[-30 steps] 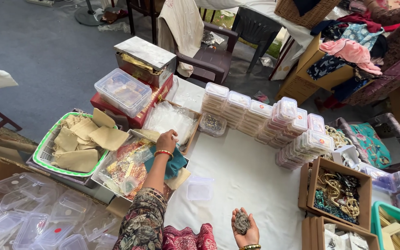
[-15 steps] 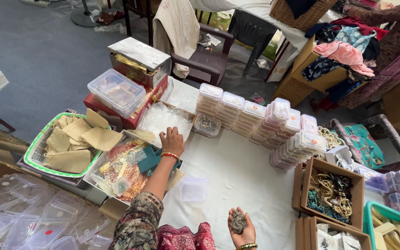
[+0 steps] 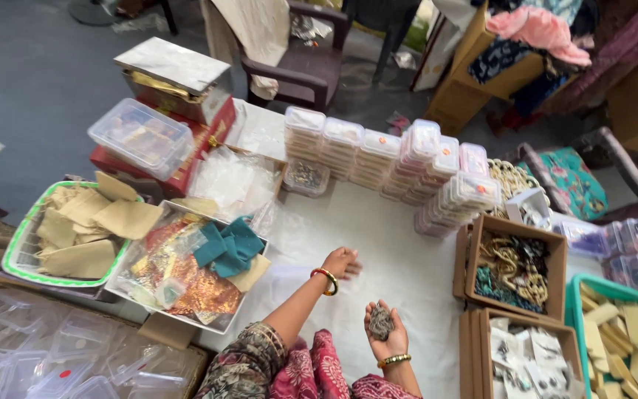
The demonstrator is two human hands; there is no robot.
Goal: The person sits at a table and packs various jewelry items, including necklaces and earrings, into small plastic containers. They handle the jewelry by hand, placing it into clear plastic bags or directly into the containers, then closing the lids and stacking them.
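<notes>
Palm-up, the right hand (image 3: 385, 334) cups a grey tangle of jewellery (image 3: 381, 322), fingers loosely curled around it; just beside, the left hand (image 3: 341, 261) rests on the white cloth (image 3: 393, 236), fingers together, holding nothing.

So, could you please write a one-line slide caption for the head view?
Right hand cups a small grey cluster; left hand rests on the white cloth beside a tray of foil packets.
</notes>
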